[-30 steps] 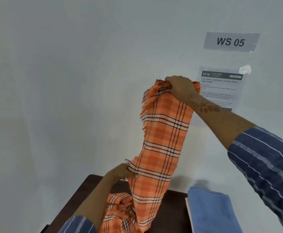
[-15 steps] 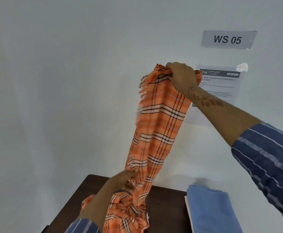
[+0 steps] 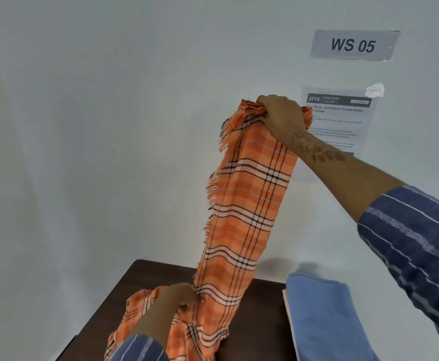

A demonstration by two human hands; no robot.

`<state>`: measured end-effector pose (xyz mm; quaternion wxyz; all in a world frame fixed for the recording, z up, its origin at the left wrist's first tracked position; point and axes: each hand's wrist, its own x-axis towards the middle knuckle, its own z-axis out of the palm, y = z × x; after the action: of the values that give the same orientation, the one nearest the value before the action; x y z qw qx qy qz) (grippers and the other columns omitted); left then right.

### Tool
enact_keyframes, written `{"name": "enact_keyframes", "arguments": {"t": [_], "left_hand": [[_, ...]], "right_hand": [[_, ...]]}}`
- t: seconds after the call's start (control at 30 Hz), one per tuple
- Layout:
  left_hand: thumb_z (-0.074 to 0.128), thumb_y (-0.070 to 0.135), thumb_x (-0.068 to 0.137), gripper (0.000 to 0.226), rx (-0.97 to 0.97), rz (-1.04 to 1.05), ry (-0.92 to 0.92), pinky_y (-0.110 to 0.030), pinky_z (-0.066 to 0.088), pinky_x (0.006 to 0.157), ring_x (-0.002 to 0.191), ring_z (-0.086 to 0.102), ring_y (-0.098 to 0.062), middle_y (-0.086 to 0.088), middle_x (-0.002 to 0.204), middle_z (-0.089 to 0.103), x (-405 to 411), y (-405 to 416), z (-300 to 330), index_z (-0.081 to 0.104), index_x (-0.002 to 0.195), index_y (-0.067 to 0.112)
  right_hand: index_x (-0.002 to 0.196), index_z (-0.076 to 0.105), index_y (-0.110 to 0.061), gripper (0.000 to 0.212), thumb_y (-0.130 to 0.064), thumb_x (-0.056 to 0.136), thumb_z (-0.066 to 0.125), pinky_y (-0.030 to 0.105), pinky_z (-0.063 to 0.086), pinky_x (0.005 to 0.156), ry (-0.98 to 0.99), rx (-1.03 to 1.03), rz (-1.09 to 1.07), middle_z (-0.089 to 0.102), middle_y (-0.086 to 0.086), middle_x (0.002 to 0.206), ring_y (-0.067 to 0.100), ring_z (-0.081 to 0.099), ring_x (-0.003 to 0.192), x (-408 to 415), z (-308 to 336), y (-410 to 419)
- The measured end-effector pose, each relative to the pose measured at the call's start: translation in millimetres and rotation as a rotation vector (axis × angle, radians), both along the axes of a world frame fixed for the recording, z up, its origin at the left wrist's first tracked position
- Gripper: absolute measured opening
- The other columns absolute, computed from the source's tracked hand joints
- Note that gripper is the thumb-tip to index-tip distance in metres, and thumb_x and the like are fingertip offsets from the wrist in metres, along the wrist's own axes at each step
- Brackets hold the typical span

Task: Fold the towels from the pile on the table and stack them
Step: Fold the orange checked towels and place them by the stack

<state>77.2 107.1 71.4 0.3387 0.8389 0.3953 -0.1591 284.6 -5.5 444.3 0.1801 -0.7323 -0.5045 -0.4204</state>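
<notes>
Our right hand (image 3: 282, 118) grips the orange plaid fringed towel (image 3: 244, 212) at centre frame; our left hand (image 3: 184, 297) pinches its lower edge, and we should pull taut to align the edges.

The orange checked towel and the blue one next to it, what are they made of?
The orange checked towel looks like thin woven cloth, probably cotton: the threads show and its edge is frayed into a fringe. The blue towel looks thicker and softer, with a plain matte face, maybe terry or fleece; the picture cannot settle which.
</notes>
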Motion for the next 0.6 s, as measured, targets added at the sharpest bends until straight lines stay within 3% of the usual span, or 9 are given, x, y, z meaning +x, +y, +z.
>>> {"name": "enact_keyframes", "arguments": {"t": [0.07,0.17,0.27,0.33,0.47,0.53,0.6], "left_hand": [[0.05,0.042,0.092,0.052,-0.053,0.097,-0.06,-0.03,0.055,0.074,0.076,0.06,-0.015,-0.005,0.097,0.059,0,3,-7,0.044,0.132,0.008],[0.061,0.046,0.086,0.058,-0.299,0.188,-0.249,-0.035,0.058,0.078,0.091,0.064,-0.021,-0.009,0.113,0.059,-2,-3,-8,0.046,0.129,0.01],[0.077,0.033,0.075,0.054,-0.58,0.135,-0.372,-0.031,0.057,0.074,0.094,0.063,-0.018,-0.002,0.114,0.058,-8,-18,-8,0.049,0.118,0.02],[0.083,0.021,0.067,0.065,-0.62,0.087,-0.397,-0.033,0.057,0.079,0.096,0.064,-0.018,-0.002,0.117,0.056,-8,-21,-12,0.047,0.121,0.019],[0.074,0.004,0.074,0.084,-0.43,0.0,-0.215,-0.031,0.055,0.085,0.102,0.06,-0.023,-0.014,0.14,0.041,-3,-19,-18,0.027,0.145,0.012],[0.073,0.012,0.076,0.088,-0.147,-0.119,-0.038,-0.038,0.044,0.103,0.123,0.049,-0.029,-0.012,0.145,0.038,-5,-17,-22,0.023,0.148,0.014],[0.072,0.016,0.078,0.088,0.102,-0.153,0.142,-0.04,0.039,0.107,0.129,0.044,-0.03,-0.01,0.145,0.039,-8,-12,-31,0.021,0.149,0.015]], "right_hand": [[0.111,0.058,-0.007,0.028,-0.002,0.085,0.047,0.036,0.038,0.072,0.014,0.023,0.002,0.062,0.017,0.101,0.036,0.057,0.093,2,-1,-1],[0.112,0.058,-0.005,0.031,0.001,0.085,0.045,0.038,0.04,0.075,0.025,0.05,-0.021,0.062,0.018,0.102,0.036,0.058,0.093,3,2,-1],[0.116,0.056,-0.006,0.035,0.003,0.085,0.043,0.038,0.039,0.078,0.04,0.062,-0.035,0.062,0.018,0.106,0.036,0.057,0.097,3,2,0],[0.116,0.055,-0.005,0.035,0.004,0.085,0.042,0.039,0.039,0.08,0.036,0.065,-0.049,0.061,0.018,0.107,0.037,0.056,0.098,1,0,1],[0.117,0.054,-0.006,0.036,0.004,0.086,0.039,0.039,0.039,0.081,0.039,0.05,-0.1,0.061,0.017,0.109,0.036,0.056,0.1,2,-9,2],[0.117,0.054,-0.006,0.035,0.003,0.087,0.04,0.04,0.04,0.081,0.04,0.043,-0.113,0.061,0.017,0.109,0.037,0.056,0.099,7,-11,1],[0.116,0.055,-0.007,0.034,0.002,0.086,0.042,0.04,0.04,0.08,0.039,0.036,-0.106,0.061,0.017,0.108,0.037,0.056,0.098,11,-12,-1]]}}
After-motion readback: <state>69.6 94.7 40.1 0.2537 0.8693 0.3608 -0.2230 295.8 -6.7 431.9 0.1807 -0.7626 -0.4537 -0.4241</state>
